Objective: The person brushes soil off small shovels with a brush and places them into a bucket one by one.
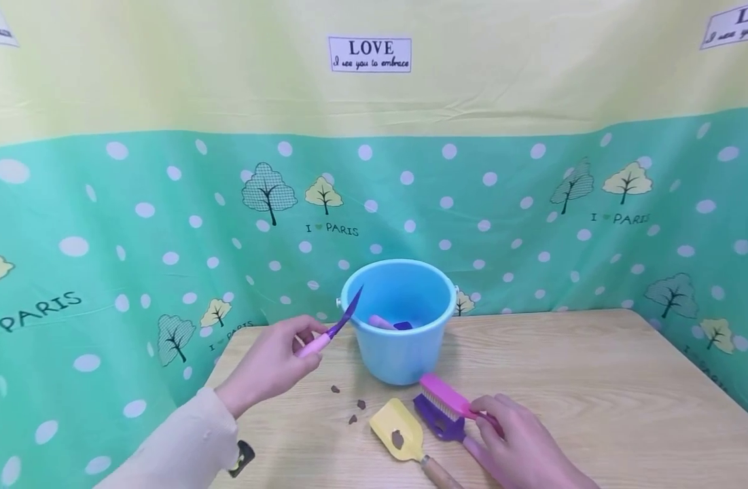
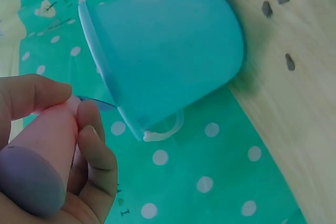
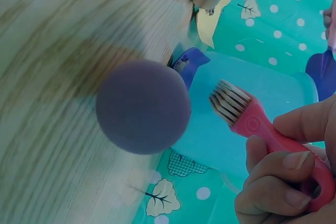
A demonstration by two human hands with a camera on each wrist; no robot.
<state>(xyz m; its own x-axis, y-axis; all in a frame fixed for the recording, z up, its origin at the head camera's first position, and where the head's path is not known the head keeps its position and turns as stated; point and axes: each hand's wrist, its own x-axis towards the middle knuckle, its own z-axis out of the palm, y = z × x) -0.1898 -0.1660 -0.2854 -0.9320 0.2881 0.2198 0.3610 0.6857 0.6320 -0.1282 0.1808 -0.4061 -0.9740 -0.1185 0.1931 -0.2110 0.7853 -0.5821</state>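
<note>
In the head view my left hand (image 1: 282, 356) holds a small hand trowel by its pink handle (image 2: 50, 140). The trowel's purple blade (image 1: 349, 309) points up across the left rim of a light-blue bucket (image 1: 401, 353). A tool with a pink handle (image 1: 382, 322) lies inside the bucket. My right hand (image 1: 517, 435) grips a pink brush (image 3: 262, 129) by its handle, with pale bristles facing down. Under the brush lies a purple-headed tool (image 1: 441, 421) with a pinkish handle. To its left is a yellow shovel (image 1: 398, 428) bearing a brown piece (image 1: 397, 439).
Several small brown bits, one of them a dark crumb (image 1: 361, 404), lie on the wooden table (image 1: 569, 380) left of the yellow shovel. Behind the bucket hangs a green and yellow printed cloth (image 1: 410, 170), which also runs along both sides of the table.
</note>
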